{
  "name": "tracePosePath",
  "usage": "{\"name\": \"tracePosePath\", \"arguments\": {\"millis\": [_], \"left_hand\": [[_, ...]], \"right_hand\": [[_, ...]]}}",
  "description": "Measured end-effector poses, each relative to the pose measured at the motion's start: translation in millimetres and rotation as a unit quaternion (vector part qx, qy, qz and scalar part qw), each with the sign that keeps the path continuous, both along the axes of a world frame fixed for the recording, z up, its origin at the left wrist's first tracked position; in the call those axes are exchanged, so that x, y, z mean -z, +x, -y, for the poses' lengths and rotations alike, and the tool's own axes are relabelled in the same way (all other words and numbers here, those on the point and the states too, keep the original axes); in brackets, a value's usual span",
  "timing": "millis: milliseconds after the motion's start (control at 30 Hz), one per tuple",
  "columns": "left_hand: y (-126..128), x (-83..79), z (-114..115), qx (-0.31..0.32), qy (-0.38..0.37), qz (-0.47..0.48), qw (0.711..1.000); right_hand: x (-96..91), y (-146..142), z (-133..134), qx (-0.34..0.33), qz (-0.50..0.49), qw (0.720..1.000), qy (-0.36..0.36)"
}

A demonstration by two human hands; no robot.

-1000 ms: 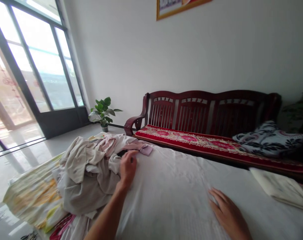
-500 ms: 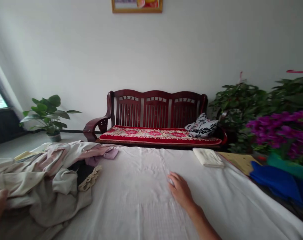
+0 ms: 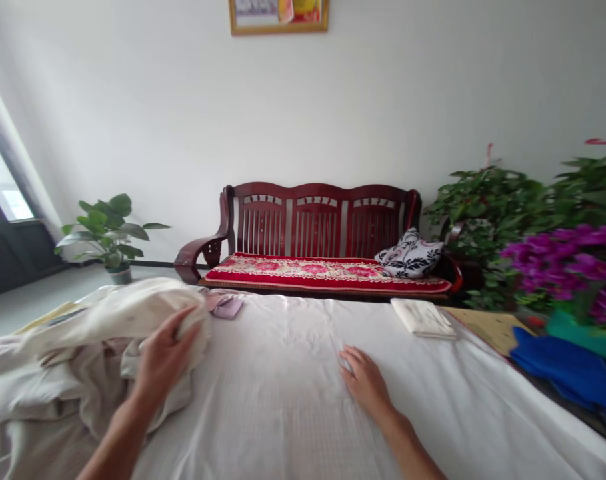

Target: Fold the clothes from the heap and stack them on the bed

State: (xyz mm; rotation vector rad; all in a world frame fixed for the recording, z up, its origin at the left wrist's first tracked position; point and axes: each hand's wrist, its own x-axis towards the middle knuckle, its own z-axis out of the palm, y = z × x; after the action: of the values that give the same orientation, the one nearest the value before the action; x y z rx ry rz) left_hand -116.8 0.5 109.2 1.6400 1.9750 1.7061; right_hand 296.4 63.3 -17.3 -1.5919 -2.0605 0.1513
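Observation:
My left hand (image 3: 163, 359) is closed on a cream garment (image 3: 127, 313) lifted off the top of a pile of pale clothes (image 3: 37, 393) at the left of the white sheet (image 3: 293, 413). My right hand (image 3: 365, 383) lies flat on the sheet near its middle, fingers stretched out, holding nothing. A small lilac cloth (image 3: 227, 307) lies just beyond the pile.
A folded cream cloth (image 3: 423, 317) sits at the sheet's far right edge. Behind stands a dark wooden bench (image 3: 317, 240) with a red cushion and a patterned pillow (image 3: 407, 253). Purple flowers (image 3: 567, 263), blue fabric (image 3: 557, 363) and green plants are at right; a potted plant (image 3: 107, 230) at left.
The view swung right from the glass doors. My left hand went from the pile's edge to gripping and raising the cream garment. My right hand stayed flat on the sheet.

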Motion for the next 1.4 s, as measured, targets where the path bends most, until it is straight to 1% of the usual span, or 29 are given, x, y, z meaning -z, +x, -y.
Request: {"name": "tracePosePath", "arguments": {"millis": [33, 67, 133, 167, 200, 233, 267, 367, 433, 500, 567, 667, 733, 800, 833, 933, 1000, 1067, 1167, 1200, 1267, 1333, 1400], "left_hand": [[20.4, 7.6, -4.0, 0.068, -0.015, -0.011, 0.997], [42.8, 15.9, -6.7, 0.147, -0.052, -0.036, 0.987], [84.7, 32.8, -8.4, 0.273, -0.104, -0.091, 0.952], [100.8, 40.8, -8.1, 0.309, -0.109, -0.115, 0.938], [112.0, 48.3, -7.9, 0.320, -0.108, -0.138, 0.931], [118.2, 55.2, -8.2, 0.315, -0.101, -0.160, 0.930], [119.8, 61.6, -9.4, 0.295, -0.092, -0.179, 0.934], [108.3, 79.6, -19.7, 0.222, -0.079, -0.212, 0.949], [99.4, 91.6, -28.5, 0.197, -0.088, -0.204, 0.955], [97.0, 103.1, -34.5, 0.187, -0.110, -0.188, 0.958], [102.0, 112.5, -35.7, 0.189, -0.138, -0.186, 0.954], [115.7, 120.1, -31.4, 0.218, -0.156, -0.206, 0.941], [123.3, 121.5, -28.2, 0.238, -0.157, -0.215, 0.934], [126.7, 121.1, -26.5, 0.230, -0.165, -0.220, 0.934], [126.6, 120.2, -26.5, 0.204, -0.174, -0.225, 0.937], [120.5, 114.0, -29.1, 0.082, -0.195, -0.254, 0.944], [113.4, 107.2, -32.8, 0.014, -0.189, -0.276, 0.942], [105.8, 100.9, -37.8, -0.040, -0.181, -0.288, 0.940], [94.9, 97.3, -46.6, -0.107, -0.201, -0.285, 0.931], [91.0, 97.6, -49.4, -0.116, -0.218, -0.280, 0.928], [82.4, 98.7, -54.4, -0.114, -0.258, -0.268, 0.921], [72.8, 98.6, -58.5, -0.092, -0.287, -0.258, 0.918], [64.3, 96.7, -62.4, -0.066, -0.297, -0.247, 0.920]], "right_hand": [[1.5, 0.9, -0.6, -0.003, 0.000, 1.000, 0.001], [3.0, 1.7, -1.2, -0.007, -0.001, 1.000, 0.003], [6.5, 2.9, -2.5, -0.011, -0.007, 1.000, 0.007], [8.1, 3.1, -3.1, -0.011, -0.011, 1.000, 0.009], [9.6, 3.2, -3.7, -0.009, -0.016, 1.000, 0.010], [10.6, 3.1, -4.2, -0.007, -0.020, 1.000, 0.013], [11.1, 2.8, -4.5, -0.005, -0.026, 1.000, 0.015], [7.7, 0.9, -3.6, -0.010, -0.050, 0.998, 0.027], [1.2, -1.2, -0.5, -0.024, -0.077, 0.996, 0.033], [-7.0, -3.8, 4.7, -0.032, -0.100, 0.994, 0.042], [-15.0, -6.8, 11.7, -0.034, -0.113, 0.991, 0.055], [-24.1, -12.8, 22.5, -0.052, -0.128, 0.987, 0.078], [-28.3, -18.4, 28.6, -0.081, -0.134, 0.984, 0.088], [-31.3, -25.1, 33.5, -0.117, -0.129, 0.981, 0.084], [-32.4, -28.5, 35.4, -0.136, -0.123, 0.980, 0.074], [-34.2, -36.6, 39.3, -0.174, -0.108, 0.979, 0.020], [-34.3, -39.0, 39.9, -0.179, -0.108, 0.978, -0.008], [-34.0, -39.1, 39.2, -0.176, -0.116, 0.977, -0.021], [-33.3, -37.5, 37.3, -0.171, -0.131, 0.976, -0.028], [-33.0, -37.0, 36.9, -0.171, -0.137, 0.975, -0.030], [-31.9, -36.3, 36.2, -0.170, -0.149, 0.974, -0.031], [-30.5, -36.0, 35.8, -0.169, -0.162, 0.972, -0.031], [-29.0, -35.9, 35.2, -0.163, -0.173, 0.971, -0.028]]}}
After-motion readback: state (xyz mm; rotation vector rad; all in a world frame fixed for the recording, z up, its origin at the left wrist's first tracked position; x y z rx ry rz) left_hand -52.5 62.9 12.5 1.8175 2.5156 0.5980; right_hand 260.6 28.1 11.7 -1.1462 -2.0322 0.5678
